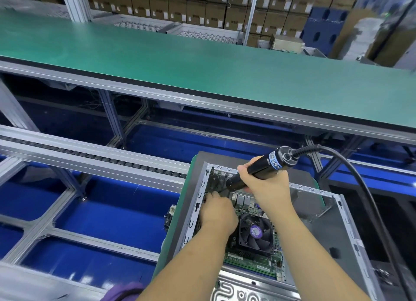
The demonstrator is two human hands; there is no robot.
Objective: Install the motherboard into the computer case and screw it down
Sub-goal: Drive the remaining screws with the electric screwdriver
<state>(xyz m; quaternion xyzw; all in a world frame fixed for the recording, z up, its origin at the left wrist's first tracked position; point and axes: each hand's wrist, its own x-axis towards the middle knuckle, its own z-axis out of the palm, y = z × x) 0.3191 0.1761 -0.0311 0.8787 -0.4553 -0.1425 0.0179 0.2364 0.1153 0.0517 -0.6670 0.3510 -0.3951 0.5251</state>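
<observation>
An open grey computer case (pixel 344 231) lies flat on a green-edged pallet at the lower right. Inside it sits a green motherboard (pixel 249 259) with a black CPU fan (pixel 255 232). My right hand (pixel 266 184) grips a black electric screwdriver (pixel 258 168), tilted down to the left toward the board's far-left corner. Its tip is hidden behind my hands. My left hand (pixel 217 213) reaches into the case at that corner, fingers curled down near the tip; what they hold is hidden.
The screwdriver's black cable (pixel 360 183) loops right and down across the case. A green conveyor belt (pixel 180 59) runs across behind. An aluminium roller rail (pixel 90 159) and frame over blue floor lie to the left. Cardboard boxes stack at the back.
</observation>
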